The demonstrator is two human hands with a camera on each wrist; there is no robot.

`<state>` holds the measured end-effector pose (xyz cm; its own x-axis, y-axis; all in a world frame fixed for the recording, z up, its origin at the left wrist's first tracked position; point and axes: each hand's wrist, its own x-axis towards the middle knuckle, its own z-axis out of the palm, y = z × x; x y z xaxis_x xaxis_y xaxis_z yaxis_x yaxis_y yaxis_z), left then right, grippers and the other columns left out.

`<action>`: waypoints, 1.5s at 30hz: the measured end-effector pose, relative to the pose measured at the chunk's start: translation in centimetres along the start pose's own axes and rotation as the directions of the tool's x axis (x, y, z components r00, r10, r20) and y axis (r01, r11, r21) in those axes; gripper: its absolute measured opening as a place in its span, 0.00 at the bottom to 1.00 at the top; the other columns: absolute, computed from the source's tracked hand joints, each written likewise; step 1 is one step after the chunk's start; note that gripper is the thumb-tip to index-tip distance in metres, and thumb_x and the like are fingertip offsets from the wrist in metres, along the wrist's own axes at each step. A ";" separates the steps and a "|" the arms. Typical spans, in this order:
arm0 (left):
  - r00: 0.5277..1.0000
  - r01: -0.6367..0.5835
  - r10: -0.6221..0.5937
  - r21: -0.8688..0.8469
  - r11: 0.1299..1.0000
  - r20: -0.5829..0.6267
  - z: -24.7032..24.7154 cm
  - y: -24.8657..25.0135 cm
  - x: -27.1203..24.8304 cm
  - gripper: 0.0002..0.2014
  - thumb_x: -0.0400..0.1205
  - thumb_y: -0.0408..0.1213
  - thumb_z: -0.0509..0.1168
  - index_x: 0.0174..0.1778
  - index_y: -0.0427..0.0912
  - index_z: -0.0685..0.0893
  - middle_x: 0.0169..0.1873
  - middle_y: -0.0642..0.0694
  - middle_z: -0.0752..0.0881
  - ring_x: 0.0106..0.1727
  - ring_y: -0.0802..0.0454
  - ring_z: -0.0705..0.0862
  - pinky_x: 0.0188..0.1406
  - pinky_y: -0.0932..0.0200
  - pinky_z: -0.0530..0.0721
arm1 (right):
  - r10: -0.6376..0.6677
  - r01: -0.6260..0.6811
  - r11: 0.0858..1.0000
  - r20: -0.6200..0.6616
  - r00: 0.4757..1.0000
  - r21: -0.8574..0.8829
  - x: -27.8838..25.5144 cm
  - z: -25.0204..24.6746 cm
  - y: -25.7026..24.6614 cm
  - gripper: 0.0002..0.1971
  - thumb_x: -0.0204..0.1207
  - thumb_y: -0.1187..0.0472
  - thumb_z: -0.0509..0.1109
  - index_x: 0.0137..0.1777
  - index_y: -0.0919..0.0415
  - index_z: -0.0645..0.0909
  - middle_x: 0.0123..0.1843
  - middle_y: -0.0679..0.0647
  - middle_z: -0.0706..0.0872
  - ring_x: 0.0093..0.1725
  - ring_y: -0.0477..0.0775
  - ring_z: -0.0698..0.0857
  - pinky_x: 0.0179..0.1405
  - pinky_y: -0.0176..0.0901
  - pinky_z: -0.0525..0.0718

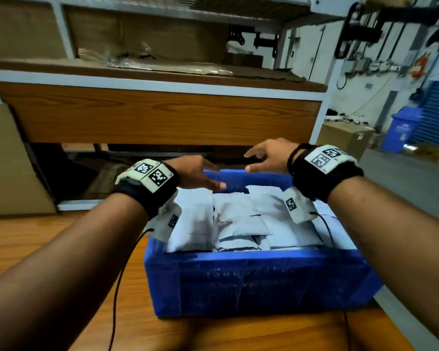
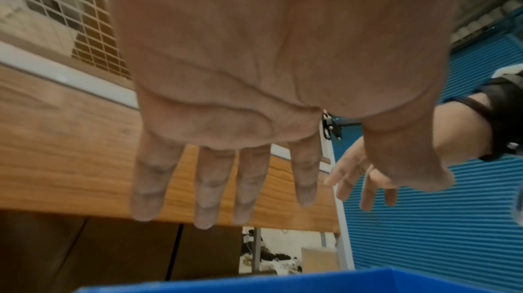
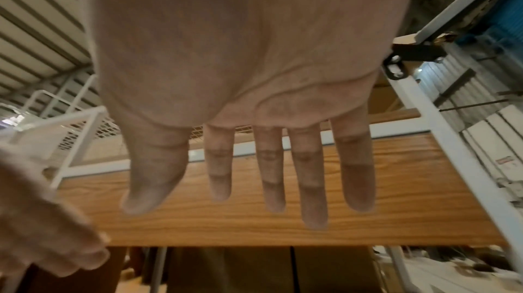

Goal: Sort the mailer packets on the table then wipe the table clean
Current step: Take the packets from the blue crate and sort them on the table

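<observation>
A blue plastic crate (image 1: pixel 251 282) stands on the wooden table (image 1: pixel 48 249), filled with several white mailer packets (image 1: pixel 238 219) stacked side by side. My left hand (image 1: pixel 198 173) hovers over the crate's far left corner, fingers straight and spread, holding nothing. My right hand (image 1: pixel 266 154) hovers above the far rim, also empty with spread fingers. The left wrist view shows the left hand (image 2: pixel 226 186) open above the crate's rim (image 2: pixel 283 282), with the right hand (image 2: pixel 365 186) beyond it. In the right wrist view the right hand (image 3: pixel 254 175) is flat and empty.
A wood-fronted shelf unit (image 1: pixel 157 117) with a white metal frame rises behind the table. Cardboard boxes (image 1: pixel 8 160) stand at the left, another box (image 1: pixel 345 138) and a blue bin (image 1: pixel 403 127) at the right. Thin black cables (image 1: pixel 119 274) hang from both wrists.
</observation>
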<state>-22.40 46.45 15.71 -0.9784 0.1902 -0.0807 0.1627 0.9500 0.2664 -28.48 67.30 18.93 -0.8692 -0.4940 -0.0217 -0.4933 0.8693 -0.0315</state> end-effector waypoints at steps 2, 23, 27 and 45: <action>0.998 0.028 -0.029 -0.025 0.999 -0.061 -1.5 -0.2 -1.6 0.33 0.77 0.62 0.65 0.78 0.53 0.72 0.76 0.53 0.73 0.75 0.52 0.73 0.71 0.58 0.68 | -0.030 0.032 0.999 -0.059 0.998 0.036 -0.2 -0.6 -1.7 0.27 0.76 0.37 0.68 0.72 0.47 0.77 0.67 0.51 0.83 0.65 0.53 0.81 0.60 0.46 0.77; 0.549 0.680 -0.791 -0.404 0.611 -0.271 8.3 -17.4 -40.0 0.25 0.80 0.50 0.68 0.72 0.46 0.79 0.70 0.45 0.80 0.70 0.49 0.78 0.52 0.64 0.70 | -0.711 0.696 0.681 -0.022 0.703 0.226 -5.3 9.8 -39.0 0.16 0.74 0.43 0.71 0.59 0.46 0.84 0.57 0.45 0.87 0.59 0.51 0.84 0.58 0.45 0.82; 0.412 0.707 -0.863 -0.494 0.505 -0.293 9.7 -22.8 -48.8 0.24 0.78 0.51 0.70 0.69 0.46 0.82 0.67 0.45 0.83 0.67 0.47 0.81 0.55 0.61 0.74 | -0.758 0.715 0.629 0.040 0.651 0.305 -7.1 14.8 -49.3 0.16 0.75 0.42 0.69 0.60 0.45 0.83 0.63 0.47 0.85 0.63 0.53 0.82 0.60 0.46 0.80; 0.203 0.728 -0.942 -0.602 0.328 -0.267 11.3 -44.0 -71.8 0.22 0.79 0.50 0.69 0.68 0.48 0.81 0.67 0.49 0.82 0.68 0.53 0.78 0.64 0.59 0.73 | -0.769 0.691 0.609 0.075 0.635 0.389 -4.4 23.6 -84.7 0.22 0.77 0.40 0.67 0.69 0.43 0.76 0.74 0.50 0.73 0.71 0.54 0.75 0.64 0.50 0.77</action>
<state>42.17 -6.17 -1.07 -0.3862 -0.9224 -0.0107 -0.7360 0.3011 0.6063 17.96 -4.51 -1.86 -0.1702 -0.9833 -0.0647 -0.8877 0.1815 -0.4230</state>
